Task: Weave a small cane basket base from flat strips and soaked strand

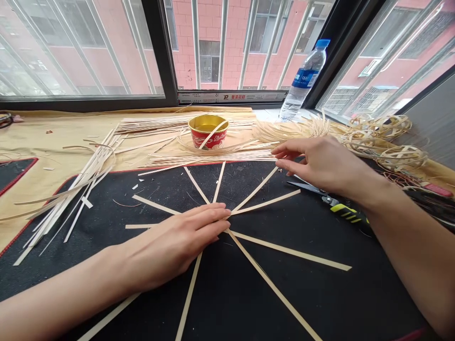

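Mat: black cloth (245,312), edged in red, spread over the lower and middle frame.
Spokes: pale flat strips (302,254) laid out on the mat like a star; crossing placed at mid-frame and covered by a hand.
Left hand: laid flat (201,229) over the crossing, palm down, fingers straight and side by side, none curled around a strip.
Right hand: held (307,161) right of centre, at the far tip of an upper-right spoke; fingers bent, thumb brought close to the forefinger; whether the strip is gripped cannot be told.
Cutters: black-and-yellow handled tool (329,200) seen just below the right wrist, blades pointed left.
Loose strips: untidy bundle (90,177) lying across the mat's edge, left of frame.
Tub: red one with gold lining (219,139), set beyond the mat, upper centre; pale strips laid around it, one crossing its front.
Coils: looped thin strips (384,137) heaped at upper right.
Under-cloth: yellow fabric (21,142), exposed at left.
Bottle: clear, blue-capped (304,83), stood by the window, upper right.
Window: dark-framed (152,47); bars and pink wall (234,42) seen outside.
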Demonstrator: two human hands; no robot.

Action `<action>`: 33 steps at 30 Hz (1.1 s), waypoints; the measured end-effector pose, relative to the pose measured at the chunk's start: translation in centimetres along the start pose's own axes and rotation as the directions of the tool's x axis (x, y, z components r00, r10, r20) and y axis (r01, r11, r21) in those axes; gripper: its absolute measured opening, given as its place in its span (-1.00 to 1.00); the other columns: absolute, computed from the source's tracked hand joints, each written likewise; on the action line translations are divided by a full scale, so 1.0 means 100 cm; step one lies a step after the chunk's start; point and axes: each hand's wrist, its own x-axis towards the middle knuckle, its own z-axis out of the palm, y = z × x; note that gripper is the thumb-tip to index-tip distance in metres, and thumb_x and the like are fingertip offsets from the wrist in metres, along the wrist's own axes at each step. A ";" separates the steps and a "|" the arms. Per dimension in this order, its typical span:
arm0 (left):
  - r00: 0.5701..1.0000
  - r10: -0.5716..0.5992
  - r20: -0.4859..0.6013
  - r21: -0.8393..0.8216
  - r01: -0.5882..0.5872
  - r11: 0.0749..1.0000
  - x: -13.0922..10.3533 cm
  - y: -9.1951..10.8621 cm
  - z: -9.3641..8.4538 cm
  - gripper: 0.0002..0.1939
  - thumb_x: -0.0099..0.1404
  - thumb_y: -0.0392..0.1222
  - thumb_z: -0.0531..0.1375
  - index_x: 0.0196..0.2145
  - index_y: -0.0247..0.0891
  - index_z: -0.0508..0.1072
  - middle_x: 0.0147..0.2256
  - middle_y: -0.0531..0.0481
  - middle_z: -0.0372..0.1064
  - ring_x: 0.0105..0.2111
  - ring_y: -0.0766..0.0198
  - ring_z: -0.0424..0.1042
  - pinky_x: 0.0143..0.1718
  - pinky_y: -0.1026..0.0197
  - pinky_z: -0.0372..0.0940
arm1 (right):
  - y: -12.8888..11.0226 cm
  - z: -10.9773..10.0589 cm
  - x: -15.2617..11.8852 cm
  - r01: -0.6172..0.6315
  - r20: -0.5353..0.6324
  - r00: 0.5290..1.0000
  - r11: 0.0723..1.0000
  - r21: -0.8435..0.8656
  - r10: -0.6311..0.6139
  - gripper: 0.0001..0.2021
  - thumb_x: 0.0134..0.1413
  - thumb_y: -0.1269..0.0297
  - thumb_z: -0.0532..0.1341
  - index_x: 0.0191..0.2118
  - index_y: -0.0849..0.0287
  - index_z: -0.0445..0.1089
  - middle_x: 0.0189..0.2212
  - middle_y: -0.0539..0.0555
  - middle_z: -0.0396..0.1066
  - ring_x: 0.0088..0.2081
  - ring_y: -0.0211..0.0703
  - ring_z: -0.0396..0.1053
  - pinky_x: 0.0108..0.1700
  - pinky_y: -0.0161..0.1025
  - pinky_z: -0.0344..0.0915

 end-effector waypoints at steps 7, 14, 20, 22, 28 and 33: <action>0.938 -0.176 -0.299 -0.288 0.087 0.954 -0.002 0.001 0.004 -0.57 0.33 -0.52 -0.02 0.07 -0.24 0.36 0.07 -0.07 0.40 0.10 0.32 0.35 0.15 0.29 0.27 | 0.010 0.023 0.005 -0.217 0.174 0.970 0.929 0.299 0.170 -0.76 0.08 0.20 0.23 -0.17 0.22 0.44 -0.35 0.13 0.54 -0.43 -0.08 0.51 -0.40 -0.19 0.43; 0.698 -0.402 -0.592 -0.370 0.207 0.906 -0.002 0.008 0.005 -0.63 0.35 -0.48 0.04 0.01 -0.16 0.40 -0.04 0.05 0.46 -0.02 0.32 0.43 0.09 0.24 0.33 | 0.011 0.023 0.003 -0.213 0.209 0.965 0.933 0.289 0.156 -0.76 0.05 0.14 0.26 -0.22 0.18 0.47 -0.37 0.13 0.53 -0.40 -0.03 0.50 -0.40 -0.14 0.44; 0.926 -0.044 -0.374 -0.087 0.012 0.996 -0.007 0.000 0.010 -0.55 0.29 -0.59 -0.03 0.04 -0.28 0.36 0.01 -0.16 0.42 0.10 0.20 0.34 0.10 0.14 0.32 | 0.018 0.023 0.005 -0.224 0.270 0.952 0.927 0.300 0.143 -0.76 0.04 0.13 0.26 -0.24 0.19 0.46 -0.43 0.10 0.52 -0.46 -0.10 0.48 -0.46 -0.21 0.42; 0.961 0.019 -0.276 -0.080 -0.043 0.996 -0.006 -0.003 0.011 -0.53 0.28 -0.59 -0.03 0.07 -0.31 0.33 0.00 -0.19 0.42 0.16 0.14 0.27 0.12 0.09 0.31 | 0.017 0.022 0.005 -0.241 0.284 0.948 0.911 0.334 0.147 -0.79 0.03 0.17 0.27 -0.26 0.20 0.46 -0.47 0.08 0.51 -0.48 -0.12 0.47 -0.46 -0.22 0.42; 0.984 -0.054 -0.168 -0.099 0.038 0.994 -0.002 -0.007 0.011 -0.60 0.34 -0.51 0.00 0.08 -0.30 0.33 0.04 -0.19 0.40 0.11 0.18 0.33 0.08 0.14 0.35 | 0.008 0.023 0.006 -0.353 0.314 0.924 0.802 0.482 0.218 -0.94 0.04 0.36 0.27 -0.33 0.23 0.43 -0.45 0.09 0.50 -0.44 -0.19 0.48 -0.39 -0.26 0.48; 0.993 -0.026 -0.114 -0.065 0.019 0.998 0.002 -0.008 0.012 -0.68 0.39 -0.40 0.00 0.05 -0.32 0.36 0.06 -0.20 0.38 0.14 0.15 0.29 0.12 0.10 0.32 | 0.006 0.026 0.007 -0.400 0.350 0.905 0.760 0.512 0.241 -0.95 0.04 0.44 0.26 -0.33 0.21 0.39 -0.51 0.05 0.46 -0.47 -0.22 0.48 -0.40 -0.30 0.49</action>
